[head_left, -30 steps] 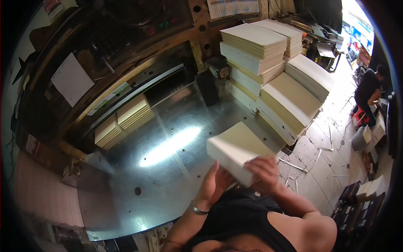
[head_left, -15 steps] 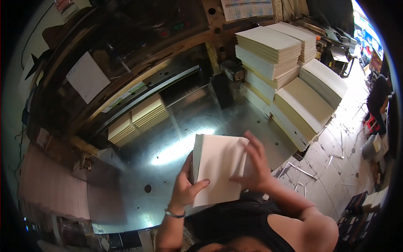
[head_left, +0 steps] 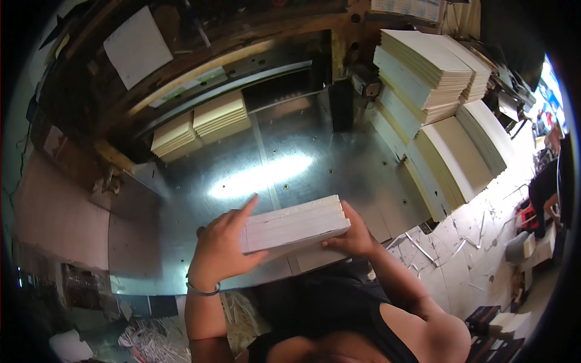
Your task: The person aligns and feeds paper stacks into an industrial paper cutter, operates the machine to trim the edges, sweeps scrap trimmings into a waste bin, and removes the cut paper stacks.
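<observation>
A thick white stack of paper (head_left: 296, 222) is held tilted above the near edge of a metal table, its layered edge facing up. My left hand (head_left: 223, 242) is at its left end, with the thumb low on the near side and the index finger stretched along the far side. Around the right end, my right hand (head_left: 356, 233) grips it, thumb on the near side and fingers mostly hidden behind. A metal bracelet (head_left: 203, 288) circles my left wrist.
The metal table (head_left: 242, 187) holds cream paper stacks (head_left: 221, 115) under a machine's crossbar (head_left: 242, 85). Tall piles of white booklets (head_left: 430, 66) stand at the right. A large pinkish paper pile (head_left: 60, 212) rises at the left. Paper scraps (head_left: 154, 339) and strips litter the floor.
The stack has turned from its broad face showing to its layered edge facing up. My left hand has shifted left and up; my right hand has moved from its face to its right end.
</observation>
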A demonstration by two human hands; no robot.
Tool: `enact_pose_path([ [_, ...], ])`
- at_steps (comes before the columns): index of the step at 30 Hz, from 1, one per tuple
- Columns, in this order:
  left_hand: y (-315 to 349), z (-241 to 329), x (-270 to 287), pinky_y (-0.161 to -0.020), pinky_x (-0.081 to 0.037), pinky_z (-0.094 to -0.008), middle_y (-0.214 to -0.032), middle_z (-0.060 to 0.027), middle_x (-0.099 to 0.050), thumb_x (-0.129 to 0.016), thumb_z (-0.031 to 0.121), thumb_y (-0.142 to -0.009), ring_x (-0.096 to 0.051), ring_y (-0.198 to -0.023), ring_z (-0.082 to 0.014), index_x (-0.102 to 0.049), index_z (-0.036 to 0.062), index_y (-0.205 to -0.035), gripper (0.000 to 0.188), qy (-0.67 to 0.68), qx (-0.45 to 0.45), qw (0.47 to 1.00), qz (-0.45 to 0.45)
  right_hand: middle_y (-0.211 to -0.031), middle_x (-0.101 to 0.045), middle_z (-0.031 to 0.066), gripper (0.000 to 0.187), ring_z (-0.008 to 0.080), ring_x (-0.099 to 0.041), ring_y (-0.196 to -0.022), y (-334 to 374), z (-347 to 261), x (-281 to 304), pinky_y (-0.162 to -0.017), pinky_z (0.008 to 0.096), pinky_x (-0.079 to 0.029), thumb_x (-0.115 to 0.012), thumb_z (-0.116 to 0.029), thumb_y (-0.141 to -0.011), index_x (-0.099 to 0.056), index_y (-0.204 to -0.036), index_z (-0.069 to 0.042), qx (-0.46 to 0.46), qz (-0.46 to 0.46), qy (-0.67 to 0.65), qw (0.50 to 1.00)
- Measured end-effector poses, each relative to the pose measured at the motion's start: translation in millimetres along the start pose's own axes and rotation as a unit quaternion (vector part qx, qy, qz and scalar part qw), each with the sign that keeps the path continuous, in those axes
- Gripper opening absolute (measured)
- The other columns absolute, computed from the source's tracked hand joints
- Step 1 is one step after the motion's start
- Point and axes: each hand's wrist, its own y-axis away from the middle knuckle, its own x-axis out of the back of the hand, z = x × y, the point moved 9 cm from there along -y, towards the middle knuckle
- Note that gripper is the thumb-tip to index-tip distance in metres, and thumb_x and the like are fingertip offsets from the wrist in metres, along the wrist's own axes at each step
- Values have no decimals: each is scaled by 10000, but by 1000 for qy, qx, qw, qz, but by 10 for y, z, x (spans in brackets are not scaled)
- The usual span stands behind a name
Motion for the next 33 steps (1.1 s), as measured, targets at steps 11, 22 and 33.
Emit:
enact_pose_path([
  [11,740,-958,-1500,-954,-513,-325,-1334,-106,-615,-822,354,-912,-588,-1167,-146,-557,-22,-1381,657,528,223,780,253,-1301,-587,96,761,198,-534,-1225,-82,79,-145,-1038,364,-446,-837,-157,-845,-412,-1453,12,-13,93,-135,986],
  [22,682,-601,-1290,-1153,-413,-393,-1512,-147,-485,-948,312,-749,-506,-1363,-232,-372,1,-1521,1012,585,76,743,315,-1241,-672,126,608,245,-629,-1158,209,292,-128,-1015,379,-493,-872,-41,-793,-579,-1319,46,29,56,-76,995],
  [33,799,-593,-1376,-979,-526,-324,-1299,-101,-655,-951,321,-744,-635,-1163,-179,-606,-27,-1313,751,468,94,845,240,-1200,-691,111,549,226,-641,-1139,333,340,-97,-1019,377,-496,-866,1,-770,-629,-1263,45,-21,81,-69,994],
])
